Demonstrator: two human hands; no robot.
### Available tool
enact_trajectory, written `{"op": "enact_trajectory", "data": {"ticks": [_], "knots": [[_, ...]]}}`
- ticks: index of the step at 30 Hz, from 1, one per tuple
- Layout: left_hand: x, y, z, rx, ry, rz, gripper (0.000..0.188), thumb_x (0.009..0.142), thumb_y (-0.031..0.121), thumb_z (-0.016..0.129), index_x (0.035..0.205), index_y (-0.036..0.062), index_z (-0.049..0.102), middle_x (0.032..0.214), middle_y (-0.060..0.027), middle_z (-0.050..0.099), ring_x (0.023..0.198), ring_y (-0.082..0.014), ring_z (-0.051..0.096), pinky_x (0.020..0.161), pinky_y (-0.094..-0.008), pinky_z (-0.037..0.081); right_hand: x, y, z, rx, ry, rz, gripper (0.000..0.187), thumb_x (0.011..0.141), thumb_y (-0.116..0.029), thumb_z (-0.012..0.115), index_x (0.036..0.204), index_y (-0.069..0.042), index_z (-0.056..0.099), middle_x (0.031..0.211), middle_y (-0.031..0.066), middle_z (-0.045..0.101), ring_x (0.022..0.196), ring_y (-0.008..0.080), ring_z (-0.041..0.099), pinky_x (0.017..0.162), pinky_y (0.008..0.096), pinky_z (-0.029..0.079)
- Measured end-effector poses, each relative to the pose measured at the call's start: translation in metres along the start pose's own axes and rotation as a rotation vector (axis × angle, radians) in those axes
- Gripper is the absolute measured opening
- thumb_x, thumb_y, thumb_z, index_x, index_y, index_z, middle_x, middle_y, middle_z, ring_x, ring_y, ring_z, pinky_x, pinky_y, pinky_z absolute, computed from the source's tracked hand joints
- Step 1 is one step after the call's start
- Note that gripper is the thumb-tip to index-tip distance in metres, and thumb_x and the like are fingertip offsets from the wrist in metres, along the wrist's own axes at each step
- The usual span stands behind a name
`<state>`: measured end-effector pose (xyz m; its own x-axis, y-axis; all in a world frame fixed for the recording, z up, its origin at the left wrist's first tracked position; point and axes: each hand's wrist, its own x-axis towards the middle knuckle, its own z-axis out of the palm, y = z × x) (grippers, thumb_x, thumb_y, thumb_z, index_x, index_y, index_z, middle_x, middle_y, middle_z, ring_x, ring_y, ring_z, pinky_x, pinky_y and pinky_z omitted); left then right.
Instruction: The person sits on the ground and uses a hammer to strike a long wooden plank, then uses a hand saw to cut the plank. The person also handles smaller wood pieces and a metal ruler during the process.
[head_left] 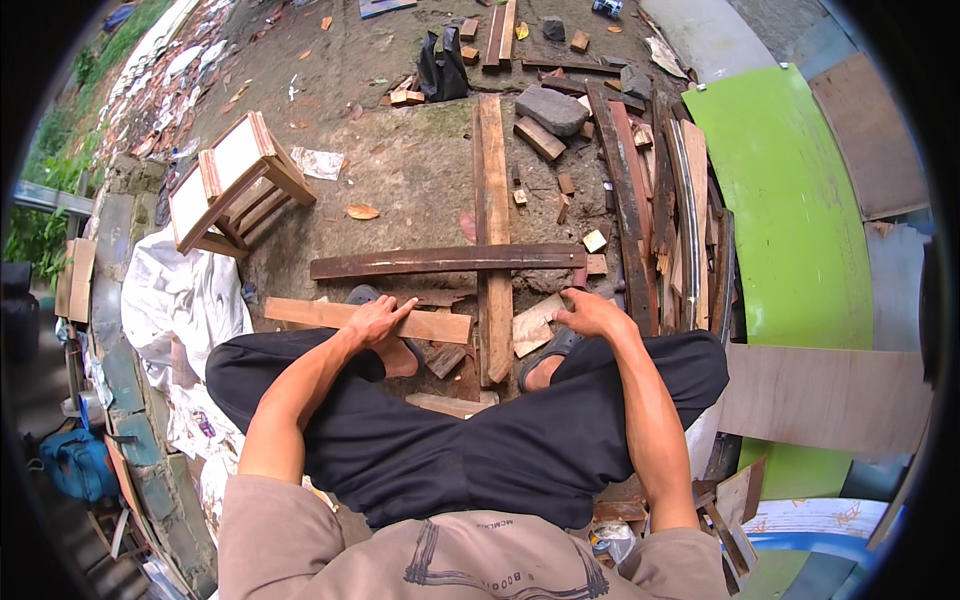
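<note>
The left hand (378, 320) lies flat, fingers spread, on a short light plank (440, 325) on the ground before the left sandal (365, 296); the right hand (590, 312), fingers curled, rests on a pale offcut (530, 325). Risk as judged: loose stacked boards, including the long dark plank (445, 261), may shift underfoot, and rough edges may splinter bare skin.

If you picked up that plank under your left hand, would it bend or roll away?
Probably neither. The plank under the left hand looks like thick, flat wood, so it should stay stiff. Its flat faces shouldn't roll, and its rough surface likely won't slip.
</note>
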<state>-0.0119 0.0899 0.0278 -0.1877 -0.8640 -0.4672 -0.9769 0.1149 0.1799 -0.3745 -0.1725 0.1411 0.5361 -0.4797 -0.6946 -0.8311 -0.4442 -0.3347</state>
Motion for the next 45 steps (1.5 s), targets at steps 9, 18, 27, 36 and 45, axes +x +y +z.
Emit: {"op": "enact_trajectory", "data": {"ticks": [9, 18, 27, 36, 45], "knots": [[0.031, 0.017, -0.002, -0.076, -0.019, 0.034, 0.089, 0.081, 0.026, 0.072, 0.156, 0.0161, 0.025, 0.110, -0.0172, 0.054, 0.106, -0.0349, 0.056, 0.089, -0.0426, 0.051, 0.022, -0.007, 0.010, -0.026, -0.007, -0.046, 0.069, 0.091, -0.047, 0.061, 0.141, -0.001, 0.047, 0.120, 0.0253, 0.065, 0.114, 0.0395, 0.061, 0.098, 0.0438, 0.047], [0.078, 0.065, -0.006, -0.088, -0.022, 0.019, 0.082, 0.086, 0.018, 0.064, 0.157, 0.0203, 0.022, 0.116, -0.0183, 0.055, 0.110, -0.0346, 0.057, 0.091, -0.0432, 0.052, 0.022, -0.027, 0.002, -0.017, -0.083, -0.039, 0.072, 0.092, -0.048, 0.060, 0.144, -0.002, 0.043, 0.131, 0.0260, 0.059, 0.124, 0.0399, 0.055, 0.104, 0.0464, 0.044], [0.047, 0.036, -0.046, -0.164, 0.117, -0.108, 0.103, 0.076, 0.034, 0.080, 0.156, 0.0120, 0.019, 0.115, -0.0196, 0.054, 0.108, -0.0366, 0.056, 0.090, -0.0443, 0.052, 0.028, -0.035, -0.002, -0.075, 0.011, -0.129, 0.067, 0.092, -0.043, 0.060, 0.141, 0.000, 0.046, 0.128, 0.0266, 0.060, 0.121, 0.0408, 0.056, 0.102, 0.0479, 0.045], [0.014, -0.026, -0.194, -0.182, 0.509, -0.540, 0.098, 0.080, 0.042, 0.073, 0.154, 0.0012, 0.023, 0.104, -0.0222, 0.058, 0.094, -0.0358, 0.061, 0.085, -0.0455, 0.053, 0.025, -0.106, -0.038, -0.064, 0.057, -0.274, 0.067, 0.093, -0.046, 0.060, 0.142, -0.002, 0.044, 0.125, 0.0299, 0.060, 0.121, 0.0419, 0.056, 0.102, 0.0476, 0.045], [0.033, 0.000, -0.245, -0.700, 1.052, -0.604, 0.096, 0.078, 0.062, 0.073, 0.138, -0.0083, 0.046, 0.113, -0.0288, 0.066, 0.102, -0.0369, 0.067, 0.089, -0.0397, 0.053, 0.055, -0.148, 0.027, 0.198, 0.162, -0.512, 0.119, 0.076, -0.067, 0.071, 0.152, 0.007, 0.016, 0.137, 0.0377, 0.046, 0.129, 0.0444, 0.049, 0.110, 0.0451, 0.040]]}}
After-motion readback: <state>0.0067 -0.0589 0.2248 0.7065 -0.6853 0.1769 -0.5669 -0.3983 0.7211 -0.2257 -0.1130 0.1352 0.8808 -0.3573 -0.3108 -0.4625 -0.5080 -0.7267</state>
